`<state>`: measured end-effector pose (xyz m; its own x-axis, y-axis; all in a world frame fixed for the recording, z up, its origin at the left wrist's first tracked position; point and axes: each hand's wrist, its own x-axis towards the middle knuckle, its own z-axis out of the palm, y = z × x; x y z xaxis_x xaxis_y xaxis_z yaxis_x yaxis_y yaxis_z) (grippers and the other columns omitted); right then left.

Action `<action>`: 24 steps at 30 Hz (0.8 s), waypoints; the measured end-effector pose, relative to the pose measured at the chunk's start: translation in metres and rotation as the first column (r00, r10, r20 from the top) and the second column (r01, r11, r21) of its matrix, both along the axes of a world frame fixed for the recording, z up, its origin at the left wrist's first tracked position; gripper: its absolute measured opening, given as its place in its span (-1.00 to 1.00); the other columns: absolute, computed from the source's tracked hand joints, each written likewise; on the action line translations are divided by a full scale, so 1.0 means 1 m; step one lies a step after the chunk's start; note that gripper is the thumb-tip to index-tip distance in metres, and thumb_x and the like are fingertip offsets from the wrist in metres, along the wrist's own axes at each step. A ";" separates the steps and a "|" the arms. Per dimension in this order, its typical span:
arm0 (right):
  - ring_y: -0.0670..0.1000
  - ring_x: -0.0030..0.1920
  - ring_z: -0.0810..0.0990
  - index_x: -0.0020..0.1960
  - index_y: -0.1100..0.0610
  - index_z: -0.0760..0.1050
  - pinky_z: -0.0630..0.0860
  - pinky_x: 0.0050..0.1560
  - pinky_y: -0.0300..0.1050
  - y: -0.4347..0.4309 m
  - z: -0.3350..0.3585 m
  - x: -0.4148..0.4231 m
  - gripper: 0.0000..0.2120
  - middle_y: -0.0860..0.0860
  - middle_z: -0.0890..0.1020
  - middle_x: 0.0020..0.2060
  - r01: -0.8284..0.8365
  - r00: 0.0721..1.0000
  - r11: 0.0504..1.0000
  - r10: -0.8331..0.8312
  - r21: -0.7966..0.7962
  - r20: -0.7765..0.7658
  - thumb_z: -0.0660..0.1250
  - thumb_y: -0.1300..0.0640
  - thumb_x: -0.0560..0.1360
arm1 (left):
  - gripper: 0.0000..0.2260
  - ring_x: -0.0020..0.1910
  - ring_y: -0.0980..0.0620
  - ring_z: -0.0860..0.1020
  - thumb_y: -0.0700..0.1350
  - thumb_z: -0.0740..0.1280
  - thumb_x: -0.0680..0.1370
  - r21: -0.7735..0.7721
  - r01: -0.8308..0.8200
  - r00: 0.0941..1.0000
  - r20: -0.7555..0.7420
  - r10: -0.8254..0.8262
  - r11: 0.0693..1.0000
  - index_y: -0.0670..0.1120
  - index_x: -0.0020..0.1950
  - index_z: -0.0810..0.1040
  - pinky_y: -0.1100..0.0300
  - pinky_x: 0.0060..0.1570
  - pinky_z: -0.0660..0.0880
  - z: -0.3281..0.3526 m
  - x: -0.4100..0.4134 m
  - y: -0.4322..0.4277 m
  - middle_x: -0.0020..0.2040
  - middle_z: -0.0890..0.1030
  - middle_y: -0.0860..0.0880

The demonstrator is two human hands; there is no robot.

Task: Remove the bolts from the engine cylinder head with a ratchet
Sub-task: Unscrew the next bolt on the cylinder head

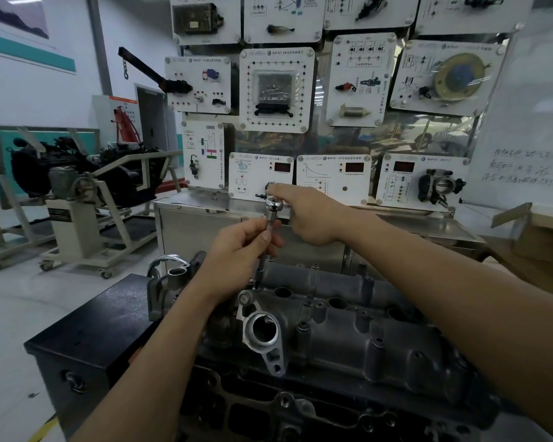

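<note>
The grey engine cylinder head (pixel 348 327) lies across the lower middle of the view on a dark block. A chrome ratchet (pixel 274 205) stands above its far left end, on a long extension bar (pixel 262 266) that runs down into a bolt hole. My left hand (pixel 240 250) pinches the extension bar just below the ratchet head. My right hand (pixel 307 215) grips the ratchet handle, which is hidden inside the fist, with the index finger laid over the ratchet head. A bolt head (pixel 244 297) shows near the bar's lower end.
A black stand (pixel 87 339) carries the engine. Behind it stands a steel cabinet (pixel 198 224) with white training panels (pixel 276 90). Another engine on a wheeled frame (pixel 77 193) is at the left. A cardboard box (pixel 533 237) sits at the right.
</note>
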<state>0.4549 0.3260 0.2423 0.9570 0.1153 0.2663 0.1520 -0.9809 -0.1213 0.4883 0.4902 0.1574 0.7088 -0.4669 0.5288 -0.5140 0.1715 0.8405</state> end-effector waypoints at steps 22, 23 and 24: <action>-0.16 -0.45 0.48 -0.10 0.07 0.69 0.39 -0.36 -0.33 0.011 0.025 -0.089 -0.77 -0.17 0.55 -0.48 -0.216 0.967 0.975 0.208 0.040 0.150 0.43 -0.09 0.49 | -0.72 -0.33 0.08 0.61 -0.07 0.57 0.24 -0.169 -0.264 0.963 -0.094 0.251 0.949 -0.11 -0.15 0.61 0.28 -0.25 0.61 -0.002 0.000 0.002 -0.32 0.65 -0.04; -0.16 -0.41 0.50 -0.04 0.07 0.70 0.42 -0.33 -0.32 0.009 0.027 -0.087 -0.78 -0.15 0.59 -0.43 -0.211 0.967 0.977 0.203 0.040 0.152 0.44 -0.07 0.50 | -0.73 -0.31 0.06 0.60 -0.07 0.58 0.25 -0.170 -0.271 0.961 -0.096 0.258 0.947 -0.11 -0.15 0.60 0.23 -0.23 0.62 -0.002 0.001 0.002 -0.31 0.64 -0.07; -0.17 -0.36 0.54 0.01 0.06 0.70 0.48 -0.26 -0.28 0.005 0.030 -0.083 -0.79 -0.13 0.64 -0.35 -0.201 0.969 0.979 0.194 0.031 0.156 0.44 -0.05 0.50 | -0.74 -0.30 0.04 0.60 -0.09 0.58 0.28 -0.172 -0.277 0.960 -0.098 0.264 0.945 -0.10 -0.14 0.59 0.19 -0.20 0.64 -0.002 0.002 0.002 -0.31 0.62 -0.07</action>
<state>0.3717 0.3310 0.2719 0.8646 0.2824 0.4156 0.3624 -0.9234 -0.1265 0.4906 0.4923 0.1551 0.8347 -0.1531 0.5290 -0.5009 0.1881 0.8448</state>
